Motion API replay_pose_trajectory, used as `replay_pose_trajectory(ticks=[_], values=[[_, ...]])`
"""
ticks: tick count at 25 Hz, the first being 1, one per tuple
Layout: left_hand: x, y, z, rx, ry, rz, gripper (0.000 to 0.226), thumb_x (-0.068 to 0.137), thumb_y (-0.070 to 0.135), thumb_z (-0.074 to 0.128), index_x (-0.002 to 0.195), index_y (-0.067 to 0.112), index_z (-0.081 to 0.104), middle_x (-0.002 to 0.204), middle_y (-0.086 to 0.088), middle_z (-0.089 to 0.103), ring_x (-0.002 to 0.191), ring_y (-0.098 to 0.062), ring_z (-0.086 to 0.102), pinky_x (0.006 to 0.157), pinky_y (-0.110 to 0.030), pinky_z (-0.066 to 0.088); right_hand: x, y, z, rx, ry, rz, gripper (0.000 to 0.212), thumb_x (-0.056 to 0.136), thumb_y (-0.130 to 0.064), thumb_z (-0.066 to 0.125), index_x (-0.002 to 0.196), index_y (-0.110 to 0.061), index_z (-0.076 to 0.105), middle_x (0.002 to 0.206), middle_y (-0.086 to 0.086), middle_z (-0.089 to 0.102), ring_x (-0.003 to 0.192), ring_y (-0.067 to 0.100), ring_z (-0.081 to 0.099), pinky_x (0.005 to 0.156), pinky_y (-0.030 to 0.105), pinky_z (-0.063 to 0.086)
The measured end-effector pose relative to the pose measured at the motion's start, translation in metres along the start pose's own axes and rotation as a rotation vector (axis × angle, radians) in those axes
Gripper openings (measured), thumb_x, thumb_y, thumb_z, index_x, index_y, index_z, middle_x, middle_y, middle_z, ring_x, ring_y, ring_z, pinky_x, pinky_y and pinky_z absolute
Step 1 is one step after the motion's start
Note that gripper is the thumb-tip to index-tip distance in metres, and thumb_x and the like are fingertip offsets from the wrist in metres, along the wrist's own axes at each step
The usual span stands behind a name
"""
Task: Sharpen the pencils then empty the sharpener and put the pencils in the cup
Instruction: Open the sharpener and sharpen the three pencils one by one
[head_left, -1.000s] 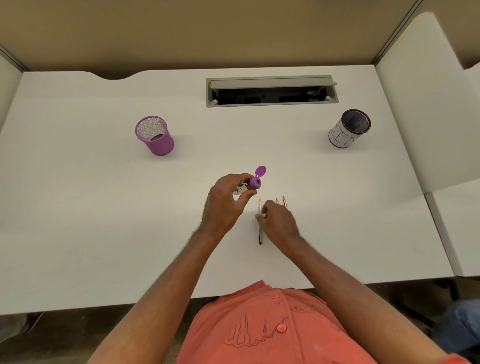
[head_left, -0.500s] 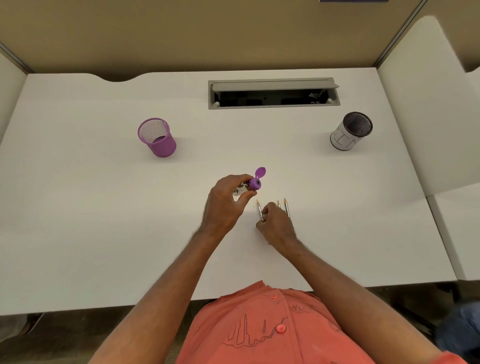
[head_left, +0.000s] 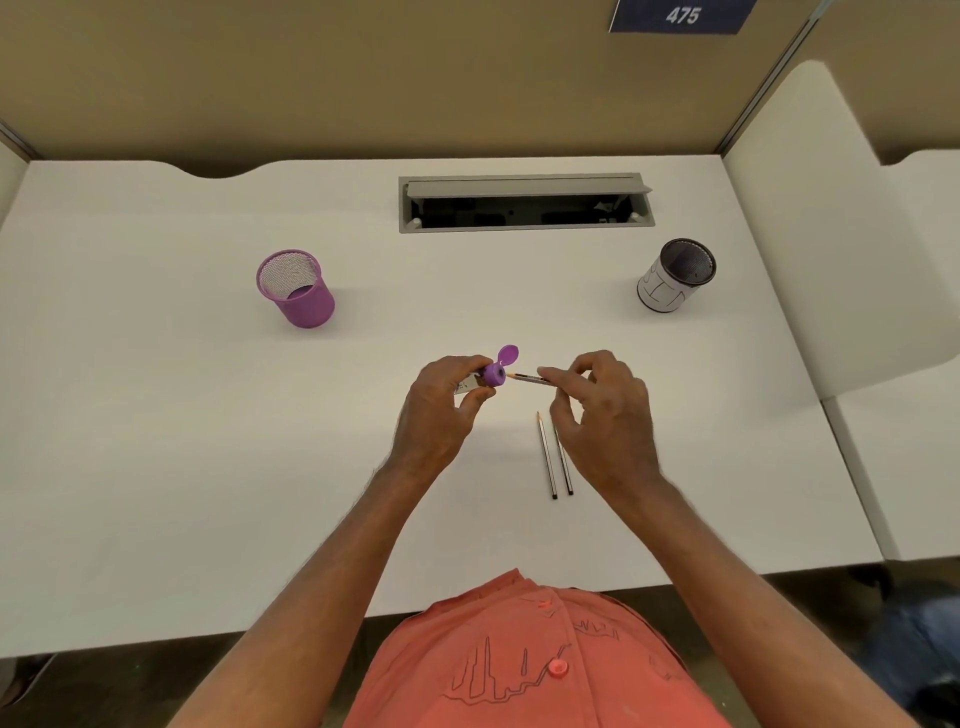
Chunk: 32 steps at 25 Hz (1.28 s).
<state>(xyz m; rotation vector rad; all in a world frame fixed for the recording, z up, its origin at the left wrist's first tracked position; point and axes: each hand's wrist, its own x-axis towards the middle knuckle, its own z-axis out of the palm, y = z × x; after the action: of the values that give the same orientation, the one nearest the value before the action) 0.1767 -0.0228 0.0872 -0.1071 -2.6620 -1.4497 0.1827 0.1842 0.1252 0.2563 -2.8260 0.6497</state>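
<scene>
Pencil (head_left: 530, 378) pinched in right hand (head_left: 602, 415) fingers, long axis near level, tip pointing left at sharpener (head_left: 492, 375) hole, just short of it. Left hand (head_left: 441, 410) fingers clamped on purple sharpener, lid flipped up, opening facing right. Two more pencils (head_left: 555, 457) lie on counter (head_left: 208, 441) beneath right hand. Purple mesh cup (head_left: 296, 291) far left, dark cup (head_left: 675, 275) far right.

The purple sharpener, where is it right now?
The purple sharpener is in the left hand, held above the middle of the desk, with the pencil in the right hand pointing at its hole.
</scene>
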Motion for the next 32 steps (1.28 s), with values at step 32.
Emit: replay_pose_trajectory(ticks=[32], values=[[-0.019,0.031,-0.001,0.281,0.044,0.166,0.030,0.085,0.020,0.081,0.114,0.024,0.074,0.108,0.011,0.075,0.095,-0.018,0.064,0.073,-0.031,0.054,0.076,-0.003,-0.052,0.125,-0.905,0.069,0.040,0.100,-0.054,0.053,0.077,-0.026,0.071,0.069,-0.010,0.057,0.063,0.014,0.049,0.058,0.029,0.034]])
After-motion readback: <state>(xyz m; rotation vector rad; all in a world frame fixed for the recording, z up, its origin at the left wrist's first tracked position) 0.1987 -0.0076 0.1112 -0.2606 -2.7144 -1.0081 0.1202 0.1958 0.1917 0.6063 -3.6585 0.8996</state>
